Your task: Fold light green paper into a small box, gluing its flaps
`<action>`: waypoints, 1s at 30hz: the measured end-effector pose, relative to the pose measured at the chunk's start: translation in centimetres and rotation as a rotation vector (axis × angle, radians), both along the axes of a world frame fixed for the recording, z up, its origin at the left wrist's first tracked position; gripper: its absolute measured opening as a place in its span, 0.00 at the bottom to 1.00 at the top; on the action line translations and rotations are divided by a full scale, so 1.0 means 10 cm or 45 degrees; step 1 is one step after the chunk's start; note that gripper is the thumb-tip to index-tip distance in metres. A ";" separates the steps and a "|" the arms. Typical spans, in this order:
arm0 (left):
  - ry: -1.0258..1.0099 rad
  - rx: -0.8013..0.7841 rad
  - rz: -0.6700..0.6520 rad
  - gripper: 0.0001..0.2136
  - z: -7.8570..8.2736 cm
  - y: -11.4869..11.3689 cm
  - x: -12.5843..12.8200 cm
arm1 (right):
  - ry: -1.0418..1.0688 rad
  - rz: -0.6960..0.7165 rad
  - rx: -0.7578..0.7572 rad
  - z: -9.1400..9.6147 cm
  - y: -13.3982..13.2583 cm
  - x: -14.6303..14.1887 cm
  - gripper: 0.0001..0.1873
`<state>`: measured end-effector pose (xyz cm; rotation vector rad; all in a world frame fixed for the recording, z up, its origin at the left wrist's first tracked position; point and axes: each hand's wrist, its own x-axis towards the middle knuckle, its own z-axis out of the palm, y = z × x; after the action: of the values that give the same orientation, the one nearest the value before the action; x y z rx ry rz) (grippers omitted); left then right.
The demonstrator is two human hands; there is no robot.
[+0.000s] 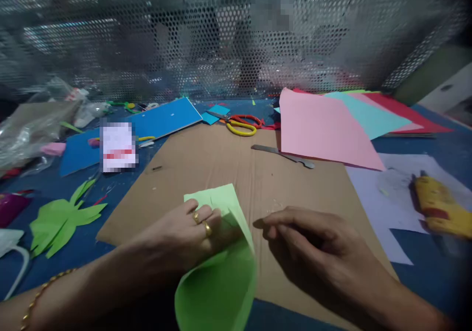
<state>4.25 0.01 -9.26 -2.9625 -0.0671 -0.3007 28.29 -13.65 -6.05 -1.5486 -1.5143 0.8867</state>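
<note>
A light green paper sheet (221,272) lies folded over on the brown cardboard (236,168). My left hand (184,237), wearing two gold rings and a gold bracelet, presses down on the fold with its fingers closed over the paper. To the right of the sheet hovers my right hand (313,247), with fingers curled loosely, holding nothing, its fingertips just beside the paper's edge.
Scissors with red and yellow handles (241,123) and a metal ruler-like tool (282,155) lie at the cardboard's far side. Pink (320,129), teal and red sheets are stacked at the right. A yellow glue gun (440,208) rests on white paper. Green paper leaves (61,220) lie at left; a perforated metal screen stands behind.
</note>
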 end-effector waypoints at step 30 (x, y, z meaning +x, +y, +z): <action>-0.216 -0.202 -0.090 0.03 0.32 0.00 -0.06 | 0.074 0.299 -0.136 0.19 0.80 -0.32 0.25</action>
<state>3.65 -0.01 -6.01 -3.0933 -0.0063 -0.5818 25.12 -5.60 -4.15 -1.4248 -1.6530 1.1532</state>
